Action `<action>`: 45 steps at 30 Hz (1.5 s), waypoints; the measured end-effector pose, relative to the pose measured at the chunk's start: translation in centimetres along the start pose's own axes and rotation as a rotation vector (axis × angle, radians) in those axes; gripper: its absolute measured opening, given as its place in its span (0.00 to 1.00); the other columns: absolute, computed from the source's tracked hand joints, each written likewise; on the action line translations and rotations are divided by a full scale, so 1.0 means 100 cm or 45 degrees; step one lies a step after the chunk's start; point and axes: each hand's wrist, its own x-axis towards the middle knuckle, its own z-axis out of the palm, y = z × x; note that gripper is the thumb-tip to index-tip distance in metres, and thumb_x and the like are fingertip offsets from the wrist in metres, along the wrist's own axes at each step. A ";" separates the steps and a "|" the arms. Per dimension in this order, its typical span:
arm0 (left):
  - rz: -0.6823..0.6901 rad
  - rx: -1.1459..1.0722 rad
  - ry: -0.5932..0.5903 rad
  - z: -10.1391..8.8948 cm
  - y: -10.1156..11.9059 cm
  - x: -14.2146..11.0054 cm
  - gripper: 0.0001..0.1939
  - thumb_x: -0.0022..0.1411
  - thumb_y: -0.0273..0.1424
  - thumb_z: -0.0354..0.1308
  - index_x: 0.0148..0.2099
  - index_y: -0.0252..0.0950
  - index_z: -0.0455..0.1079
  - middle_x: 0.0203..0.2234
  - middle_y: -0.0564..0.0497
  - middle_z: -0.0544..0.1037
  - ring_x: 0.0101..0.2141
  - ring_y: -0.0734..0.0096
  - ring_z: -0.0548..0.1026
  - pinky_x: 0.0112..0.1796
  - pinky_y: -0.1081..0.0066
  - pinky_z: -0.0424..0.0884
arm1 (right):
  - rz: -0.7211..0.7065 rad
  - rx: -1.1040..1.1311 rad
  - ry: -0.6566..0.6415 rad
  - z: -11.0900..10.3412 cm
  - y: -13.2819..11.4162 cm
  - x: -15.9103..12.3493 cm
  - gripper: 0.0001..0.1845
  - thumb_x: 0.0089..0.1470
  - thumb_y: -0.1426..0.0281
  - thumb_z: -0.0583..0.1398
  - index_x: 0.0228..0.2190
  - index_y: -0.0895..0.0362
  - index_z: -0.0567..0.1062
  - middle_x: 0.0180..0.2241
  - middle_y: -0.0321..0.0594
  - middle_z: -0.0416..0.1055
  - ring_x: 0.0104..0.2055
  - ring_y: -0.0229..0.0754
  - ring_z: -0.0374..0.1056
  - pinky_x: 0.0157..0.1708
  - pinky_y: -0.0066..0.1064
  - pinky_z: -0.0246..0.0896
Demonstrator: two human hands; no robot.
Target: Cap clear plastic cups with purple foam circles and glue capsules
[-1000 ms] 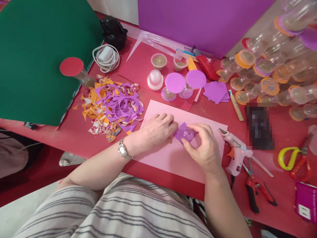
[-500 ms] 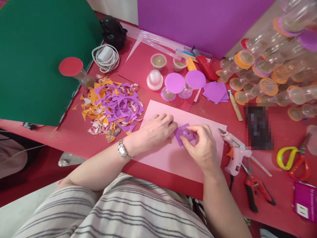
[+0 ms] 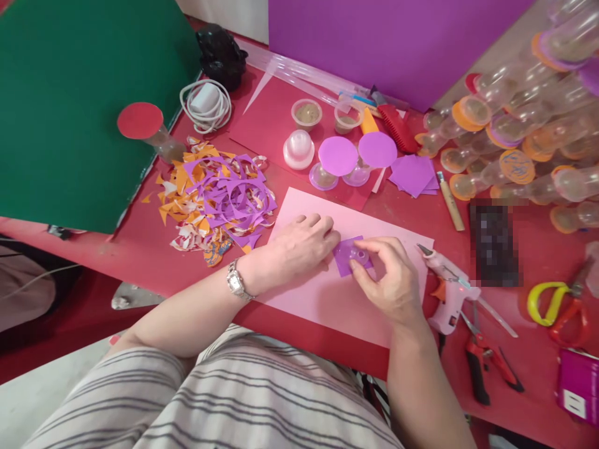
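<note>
My right hand (image 3: 390,274) pinches a small clear plastic dome (image 3: 360,254) between thumb and fingers. The dome sits over a purple paper square (image 3: 345,265), which lies on a pink sheet (image 3: 318,302). At the square's left edge, my left hand (image 3: 309,243) rests on the sheet with curled fingers. Its fingertips are hidden, so I cannot tell what they hold. Ahead of my hands stand two clear pieces with purple discs (image 3: 337,156) on top. More purple squares (image 3: 414,174) lie in a stack to their right.
Paper scraps (image 3: 229,193) are heaped on the left. A glue gun (image 3: 449,284), pruning shears (image 3: 489,358) and yellow-and-red-handled pliers (image 3: 556,305) lie on the right. Clear bottles (image 3: 508,168) are piled at the back right. Two small cups (image 3: 306,114) hold a sandy material.
The dome and my right hand have shifted slightly over the purple square, which has turned a little. My left hand has stayed nearly still. The whole view has shifted slightly.
</note>
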 end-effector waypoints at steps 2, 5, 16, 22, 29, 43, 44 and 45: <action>-0.003 -0.008 -0.014 0.001 0.000 0.000 0.18 0.67 0.37 0.62 0.52 0.31 0.71 0.44 0.40 0.75 0.43 0.57 0.73 0.42 0.63 0.67 | 0.019 0.013 -0.012 0.000 0.000 0.000 0.07 0.60 0.71 0.61 0.42 0.53 0.73 0.37 0.42 0.73 0.41 0.48 0.73 0.41 0.43 0.72; 0.006 -0.008 0.009 0.003 -0.002 0.000 0.18 0.66 0.37 0.63 0.52 0.31 0.71 0.44 0.40 0.75 0.43 0.57 0.73 0.43 0.63 0.68 | 0.056 0.017 -0.019 0.002 -0.002 0.000 0.06 0.61 0.70 0.61 0.42 0.53 0.72 0.36 0.42 0.72 0.39 0.47 0.71 0.40 0.42 0.72; 0.025 -0.011 0.041 0.003 -0.004 0.001 0.16 0.67 0.37 0.62 0.51 0.31 0.70 0.45 0.39 0.75 0.43 0.57 0.73 0.44 0.62 0.68 | 0.098 -0.047 0.105 0.012 -0.004 -0.003 0.10 0.61 0.67 0.63 0.44 0.53 0.71 0.39 0.44 0.72 0.44 0.50 0.71 0.44 0.46 0.72; 0.006 0.000 0.004 0.005 -0.004 0.002 0.22 0.62 0.39 0.67 0.53 0.31 0.70 0.45 0.40 0.75 0.44 0.56 0.74 0.44 0.62 0.69 | -0.011 0.017 0.025 0.005 -0.005 -0.001 0.11 0.62 0.71 0.59 0.47 0.53 0.73 0.43 0.46 0.74 0.48 0.51 0.72 0.48 0.47 0.72; 0.025 0.050 0.015 0.002 -0.001 0.000 0.18 0.66 0.36 0.63 0.52 0.30 0.69 0.43 0.40 0.75 0.42 0.57 0.73 0.43 0.63 0.68 | 0.014 0.010 -0.033 0.003 -0.006 0.001 0.08 0.62 0.73 0.59 0.43 0.53 0.74 0.40 0.45 0.74 0.45 0.50 0.72 0.46 0.45 0.72; 0.020 -0.007 0.047 -0.001 -0.002 -0.001 0.11 0.68 0.32 0.60 0.49 0.31 0.70 0.44 0.41 0.75 0.43 0.59 0.73 0.44 0.63 0.69 | 0.060 -0.108 0.082 0.005 -0.001 -0.004 0.08 0.61 0.68 0.62 0.43 0.51 0.71 0.38 0.43 0.71 0.43 0.50 0.72 0.45 0.48 0.72; 0.017 -0.004 0.050 -0.001 -0.002 -0.001 0.10 0.69 0.30 0.59 0.49 0.32 0.70 0.44 0.41 0.75 0.43 0.59 0.73 0.44 0.63 0.68 | 0.058 -0.102 0.077 0.005 0.000 -0.004 0.10 0.61 0.67 0.62 0.45 0.52 0.72 0.40 0.44 0.72 0.44 0.51 0.72 0.46 0.49 0.72; 0.017 0.003 0.051 0.000 -0.002 -0.001 0.09 0.69 0.30 0.58 0.49 0.32 0.70 0.44 0.41 0.75 0.42 0.59 0.73 0.44 0.63 0.68 | 0.054 -0.092 0.072 0.004 -0.001 -0.004 0.12 0.60 0.66 0.62 0.46 0.52 0.72 0.41 0.45 0.72 0.46 0.52 0.72 0.47 0.49 0.72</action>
